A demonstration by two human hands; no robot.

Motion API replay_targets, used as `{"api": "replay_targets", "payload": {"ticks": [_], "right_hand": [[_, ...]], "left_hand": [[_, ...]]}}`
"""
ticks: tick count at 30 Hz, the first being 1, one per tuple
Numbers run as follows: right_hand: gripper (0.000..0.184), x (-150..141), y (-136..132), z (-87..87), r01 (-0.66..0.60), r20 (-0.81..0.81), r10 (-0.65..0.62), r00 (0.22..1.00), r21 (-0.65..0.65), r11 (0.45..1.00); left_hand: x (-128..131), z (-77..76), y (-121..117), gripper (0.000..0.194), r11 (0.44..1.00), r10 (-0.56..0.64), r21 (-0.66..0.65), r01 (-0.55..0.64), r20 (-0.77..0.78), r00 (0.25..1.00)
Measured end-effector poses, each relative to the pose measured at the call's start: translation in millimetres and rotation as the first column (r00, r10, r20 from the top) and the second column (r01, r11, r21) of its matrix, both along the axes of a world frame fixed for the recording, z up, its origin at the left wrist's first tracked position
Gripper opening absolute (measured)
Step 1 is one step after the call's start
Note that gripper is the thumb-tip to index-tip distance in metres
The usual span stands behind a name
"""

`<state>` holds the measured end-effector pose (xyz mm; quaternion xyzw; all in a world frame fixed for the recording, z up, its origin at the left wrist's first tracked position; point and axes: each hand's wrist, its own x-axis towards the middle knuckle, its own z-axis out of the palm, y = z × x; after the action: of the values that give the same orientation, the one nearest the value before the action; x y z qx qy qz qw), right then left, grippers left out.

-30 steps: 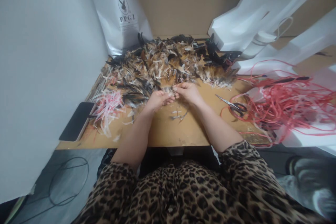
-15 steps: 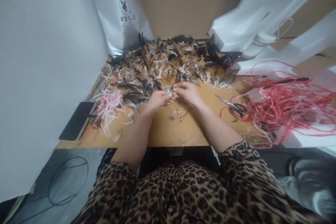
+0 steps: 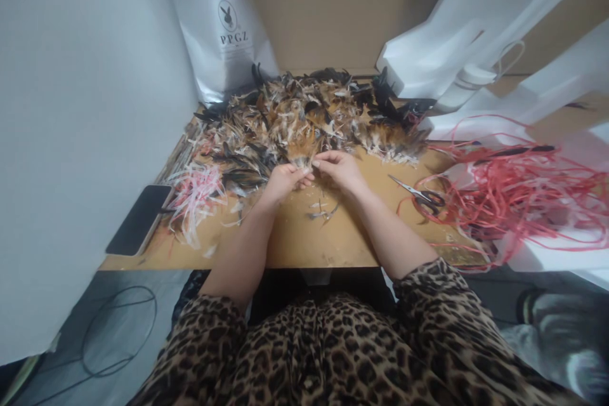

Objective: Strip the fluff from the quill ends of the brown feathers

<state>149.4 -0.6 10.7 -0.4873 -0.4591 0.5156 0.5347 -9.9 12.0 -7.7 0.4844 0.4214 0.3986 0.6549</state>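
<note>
We hold the tuft (image 3: 302,150) by its pale base in the left hand (image 3: 284,181), thumb pressed over the fingers. The tuft is above the middle of the worktop (image 3: 328,250), brown tips toward the far edge. We keep the thumb and forefinger of the right hand (image 3: 341,171) narrow at the tuft's right side; we cannot tell whether they grip it.

The pile (image 3: 290,98) of loose feathers spreads from just beyond the hands to the far edge. Scraps (image 3: 323,210) lie between our forearms. Near the near left corner we have the phone (image 3: 139,221), with pink and white strips (image 3: 197,193) beside it. Toward the right edge lie open scissors (image 3: 423,193), next to red ribbon (image 3: 523,193) that overhangs that edge.
</note>
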Motion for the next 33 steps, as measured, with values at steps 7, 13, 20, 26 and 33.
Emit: {"api": "replay_targets", "payload": {"ticks": [7,13,20,26,33], "right_hand": [[0.021,1,-2,2.8,-0.029,0.054,0.025,0.998,0.061,0.998],[0.017,-4,-2,-1.2,-0.037,-0.024,0.042,0.999,0.174,0.984],[0.019,1,-4,3.7,-0.09,0.276,0.009,0.961,0.284,0.955],[0.02,-6,-9,-0.1,-0.123,0.382,0.027,0.924,0.229,0.966],[0.022,-11,-7,-6.7,-0.046,0.269,-0.028,0.963,0.264,0.963]], "left_hand": [[1,5.9,-4,0.028,0.987,-0.012,0.162,0.024,-0.072,0.997],[-1,3.2,-1,0.028,0.978,-0.03,0.204,0.048,-0.09,0.996],[-2,2.9,-2,0.025,0.965,-0.009,0.255,0.052,-0.166,0.986],[2,-0.8,-3,0.021,0.956,0.011,0.288,0.059,-0.237,0.971],[5,-5.1,-3,0.013,0.946,-0.004,0.316,0.076,-0.222,0.975]]}}
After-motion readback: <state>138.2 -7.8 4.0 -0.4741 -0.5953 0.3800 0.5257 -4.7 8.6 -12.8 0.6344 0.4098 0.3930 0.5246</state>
